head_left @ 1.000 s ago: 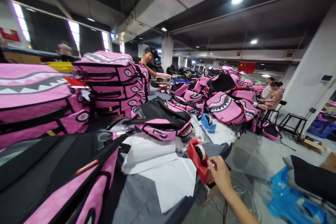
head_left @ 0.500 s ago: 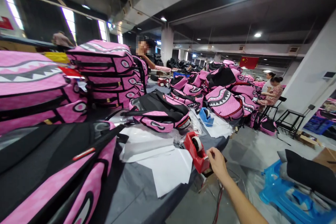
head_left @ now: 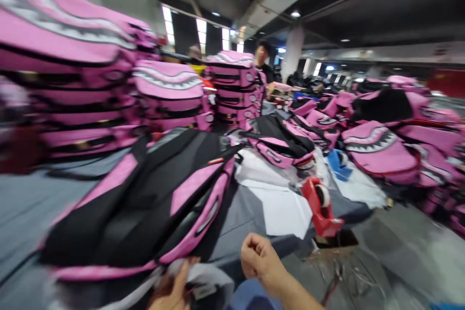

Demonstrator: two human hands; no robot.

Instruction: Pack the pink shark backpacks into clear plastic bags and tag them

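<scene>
A black and pink backpack [head_left: 145, 208] lies on the table in front of me, its strap side up. At its near edge my left hand [head_left: 176, 286] is closed on a crumpled translucent plastic bag [head_left: 210, 278], touching the backpack's bottom. My right hand [head_left: 259, 259] is closed in a pinch in front of the table edge, apart from the backpack. What its fingers hold, if anything, is too small and blurred to make out. A red tape dispenser [head_left: 321, 210] with a white roll stands at the table's right edge, beyond my right hand.
White paper sheets [head_left: 283, 208] lie beside the dispenser, with a blue tape dispenser [head_left: 339, 164] behind. Another backpack [head_left: 279, 138] lies farther back. Stacked pink backpacks [head_left: 72, 68] rise on the left, and a pink heap [head_left: 381, 147] fills the right. A person [head_left: 263, 60] stands at the back.
My view has swung left. My right hand has left the red tape dispenser and come back toward the near backpack. My left hand has come into view at the backpack's edge.
</scene>
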